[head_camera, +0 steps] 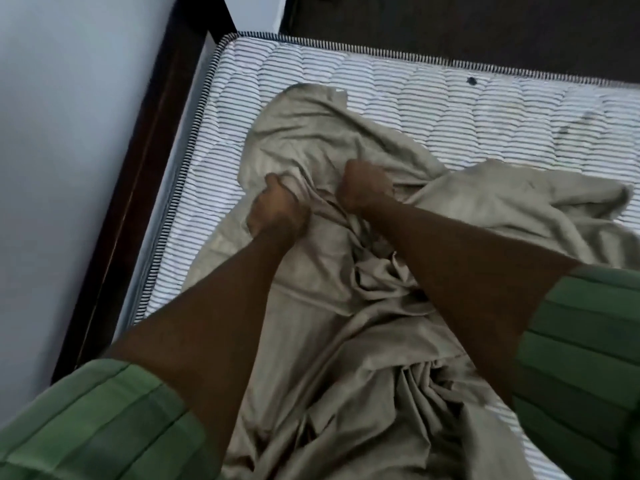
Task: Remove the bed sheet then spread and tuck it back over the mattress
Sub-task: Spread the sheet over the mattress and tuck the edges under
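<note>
We see both hands down on the bed sheet (346, 306), which lies bunched and off its fit on the mattress (450, 109). The sheet is beige, crumpled into folds running from the near edge of the bed up toward the middle, with one rounded lobe reaching toward the far left corner and another flap spread toward the right edge. Left hand (277, 209) has its fingers curled into a fistful of sheet, near the left side of the pile. Right hand (363, 188) is fisted on a gather of fabric just beside it; the two fists sit close but apart, with a ridge of cloth between them. Both forearms come in from green striped sleeves (104, 420). Striped mattress ticking is bare along the far edge, left edge and far right. A small dark spot (471, 80) sits on the mattress near the far edge. Dark wooden bed frame (138, 161) runs along the left edge, against a pale wall (69, 98).
</note>
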`<state>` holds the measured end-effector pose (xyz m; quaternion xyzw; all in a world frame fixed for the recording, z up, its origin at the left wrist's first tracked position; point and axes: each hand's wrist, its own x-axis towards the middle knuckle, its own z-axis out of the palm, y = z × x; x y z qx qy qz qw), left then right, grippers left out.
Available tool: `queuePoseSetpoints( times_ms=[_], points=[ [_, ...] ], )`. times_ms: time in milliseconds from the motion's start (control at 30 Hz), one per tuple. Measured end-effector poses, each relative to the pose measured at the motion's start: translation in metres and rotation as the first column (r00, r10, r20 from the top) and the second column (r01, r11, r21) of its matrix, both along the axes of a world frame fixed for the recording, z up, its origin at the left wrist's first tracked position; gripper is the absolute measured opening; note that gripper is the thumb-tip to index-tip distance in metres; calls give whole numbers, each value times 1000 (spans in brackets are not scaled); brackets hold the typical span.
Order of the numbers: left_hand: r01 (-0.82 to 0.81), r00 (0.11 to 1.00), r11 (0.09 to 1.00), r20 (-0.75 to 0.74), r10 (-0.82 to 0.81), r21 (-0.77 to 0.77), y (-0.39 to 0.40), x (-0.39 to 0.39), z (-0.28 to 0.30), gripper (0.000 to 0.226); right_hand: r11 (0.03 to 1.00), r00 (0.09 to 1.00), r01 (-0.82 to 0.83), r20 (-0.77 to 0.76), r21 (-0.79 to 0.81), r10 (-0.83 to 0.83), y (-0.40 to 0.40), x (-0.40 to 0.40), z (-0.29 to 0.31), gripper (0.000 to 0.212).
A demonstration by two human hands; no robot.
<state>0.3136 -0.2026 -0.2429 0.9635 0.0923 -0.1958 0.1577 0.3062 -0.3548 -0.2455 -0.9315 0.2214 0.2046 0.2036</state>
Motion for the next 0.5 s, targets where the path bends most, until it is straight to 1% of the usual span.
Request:
queuePoseSetpoints(
  times_ms=[33,100,133,167,200,233,267,300,333,367,400,433,467,500],
  points=[
    [32,999,999,-16,-32,-9,4,4,-3,54,999,999,-32,-23,-2,32,3,10,0,41],
    [109,994,994,15,-109,-2,12,12,-4,42,999,997,-40,-64,29,42,6,31,1,39],
    [93,995,996,38,-92,-14,16,19,-1,39,998,998,-37,-52,40,39,6,43,7,36],
    [24,997,998,73,-20,-56,19,27,3,38,999,999,-35,-17,40,36,6,55,14,32],
    [-89,987,989,120,104,-122,22,40,8,37,999,998,-21,64,30,19,7,74,25,28],
    [-201,955,958,176,237,-203,26,55,15,34,998,980,25,198,49,-35,7,95,36,24],
    [-278,904,916,243,350,-289,32,73,24,30,986,922,86,364,145,-134,9,117,51,17],
    [-281,857,888,320,403,-365,37,88,34,31,953,833,93,501,289,-233,11,139,62,10],
    [-211,827,893,414,379,-397,42,101,43,39,912,762,35,580,408,-289,14,155,71,8],
    [-95,814,917,500,296,-388,48,110,50,50,875,736,-48,610,481,-295,17,170,75,18],
    [34,812,936,556,179,-351,53,116,51,62,838,759,-109,589,535,-278,17,177,77,40],
    [135,833,940,550,63,-312,58,118,51,71,819,801,-128,545,560,-248,20,179,77,63],
    [193,877,945,479,-45,-263,61,116,48,78,842,851,-118,490,527,-188,22,173,75,79],
    [221,918,955,373,-136,-197,63,111,42,80,894,892,-101,438,437,-114,23,162,69,84]
  ],
)
